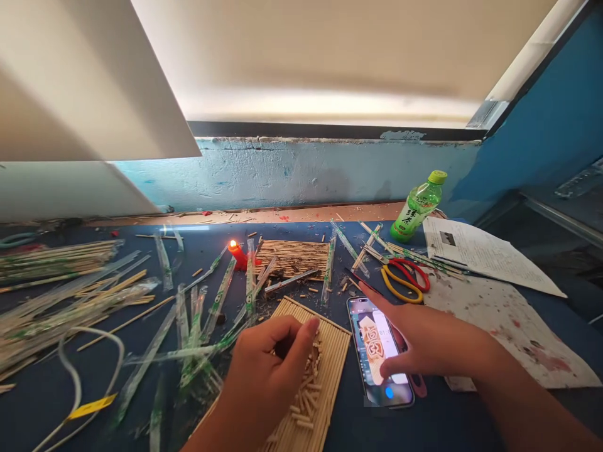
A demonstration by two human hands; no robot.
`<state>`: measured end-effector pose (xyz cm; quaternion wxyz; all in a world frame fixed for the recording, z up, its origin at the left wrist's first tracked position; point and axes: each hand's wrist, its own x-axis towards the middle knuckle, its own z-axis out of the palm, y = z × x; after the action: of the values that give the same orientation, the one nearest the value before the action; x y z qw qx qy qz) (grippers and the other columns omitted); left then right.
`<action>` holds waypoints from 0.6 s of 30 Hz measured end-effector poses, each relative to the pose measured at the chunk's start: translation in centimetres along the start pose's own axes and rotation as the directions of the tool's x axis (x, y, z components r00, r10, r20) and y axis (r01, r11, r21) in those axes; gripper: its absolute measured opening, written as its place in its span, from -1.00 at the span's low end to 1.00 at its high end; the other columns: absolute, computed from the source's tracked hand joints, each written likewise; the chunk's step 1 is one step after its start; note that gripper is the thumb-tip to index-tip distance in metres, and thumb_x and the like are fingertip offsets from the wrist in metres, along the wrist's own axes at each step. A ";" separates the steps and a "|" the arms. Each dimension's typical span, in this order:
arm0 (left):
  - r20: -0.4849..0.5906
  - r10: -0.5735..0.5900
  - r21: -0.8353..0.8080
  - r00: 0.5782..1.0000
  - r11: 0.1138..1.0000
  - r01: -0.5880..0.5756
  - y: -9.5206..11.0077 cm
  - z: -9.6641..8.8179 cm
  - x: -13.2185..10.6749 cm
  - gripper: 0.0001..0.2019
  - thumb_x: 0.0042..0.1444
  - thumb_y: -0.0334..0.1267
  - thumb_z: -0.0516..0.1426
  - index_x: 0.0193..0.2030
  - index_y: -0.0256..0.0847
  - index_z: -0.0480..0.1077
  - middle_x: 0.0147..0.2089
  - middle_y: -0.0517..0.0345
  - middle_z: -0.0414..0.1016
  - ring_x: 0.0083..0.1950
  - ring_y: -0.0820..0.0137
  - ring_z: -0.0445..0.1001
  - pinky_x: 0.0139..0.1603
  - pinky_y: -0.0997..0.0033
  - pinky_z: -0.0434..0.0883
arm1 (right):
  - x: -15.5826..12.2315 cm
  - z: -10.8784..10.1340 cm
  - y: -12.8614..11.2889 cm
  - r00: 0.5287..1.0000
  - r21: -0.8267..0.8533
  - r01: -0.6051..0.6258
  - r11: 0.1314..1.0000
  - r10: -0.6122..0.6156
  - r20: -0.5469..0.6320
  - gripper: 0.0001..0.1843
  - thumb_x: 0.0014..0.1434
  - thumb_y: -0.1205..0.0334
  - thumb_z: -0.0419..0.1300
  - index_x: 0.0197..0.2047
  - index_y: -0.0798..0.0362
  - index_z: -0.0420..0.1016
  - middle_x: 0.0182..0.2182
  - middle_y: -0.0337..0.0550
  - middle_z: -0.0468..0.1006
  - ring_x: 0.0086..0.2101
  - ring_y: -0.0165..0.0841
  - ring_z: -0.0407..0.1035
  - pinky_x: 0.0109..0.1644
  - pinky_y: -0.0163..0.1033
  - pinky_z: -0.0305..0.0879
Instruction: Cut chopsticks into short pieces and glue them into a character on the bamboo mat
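My left hand is closed, thumb against the curled index finger, above a panel of pale sticks laid side by side. Whatever its fingers pinch, if anything, is hidden. Short cut stick pieces lie loose on the panel beside that hand. My right hand reaches over a lit smartphone, index finger and thumb apart, the thumb over its screen. On the screen is a reddish-brown character on a pale tag shape. A thin dark tool shows by the right index fingertip; whether the hand holds it is unclear.
A lit red candle stands near another, darkened stick panel. Scissors with red and yellow handles, a green tea bottle and papers are at right. Plastic wrappers, bundled sticks and a white cable lie left.
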<state>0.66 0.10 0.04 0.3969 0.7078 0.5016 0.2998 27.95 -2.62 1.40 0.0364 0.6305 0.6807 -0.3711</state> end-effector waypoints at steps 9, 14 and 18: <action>-0.018 0.040 -0.001 0.999 0.999 -0.040 0.5 0.0 0.5 -0.54 0.29 -0.07 0.09 -0.62 -0.18 0.21 -0.61 0.31 0.10 -0.56 0.48 0.12 -0.54 0.47 0.13 | 1.0 -0.8 0.5 0.974 -0.128 0.015 0.992 -0.043 -0.223 -0.10 0.29 -0.18 0.11 0.53 -0.04 -0.15 -0.44 -0.21 0.59 -0.44 -0.24 0.48 -0.41 -0.26 0.15; 0.002 0.097 0.086 0.995 0.992 -0.097 -0.1 -0.2 0.7 -0.56 0.34 -0.07 0.04 -0.55 -0.20 0.34 -0.62 0.32 0.14 -0.55 0.48 0.15 -0.53 0.47 0.13 | 1.8 -0.8 0.7 0.921 -0.203 0.062 0.977 -0.135 -0.366 -0.41 0.39 -0.06 0.00 0.38 0.01 0.28 -0.29 -0.07 0.64 -0.33 -0.22 0.50 -0.30 -0.23 0.24; 0.005 0.156 0.187 0.988 0.970 -0.154 0.6 -1.1 0.7 -0.55 0.37 -0.07 0.02 -0.53 -0.20 0.37 -0.64 0.35 0.06 -0.57 0.48 0.12 -0.53 0.45 0.09 | 1.6 -0.7 0.6 0.900 -0.209 0.091 0.974 -0.171 -0.402 -0.52 0.38 0.03 0.04 0.26 0.01 0.43 -0.36 -0.12 0.64 -0.38 -0.26 0.49 -0.33 -0.25 0.24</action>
<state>0.33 0.96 1.14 0.3015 0.7774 0.4728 0.2850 28.43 -0.97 0.79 -0.0766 0.6416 0.7452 -0.1645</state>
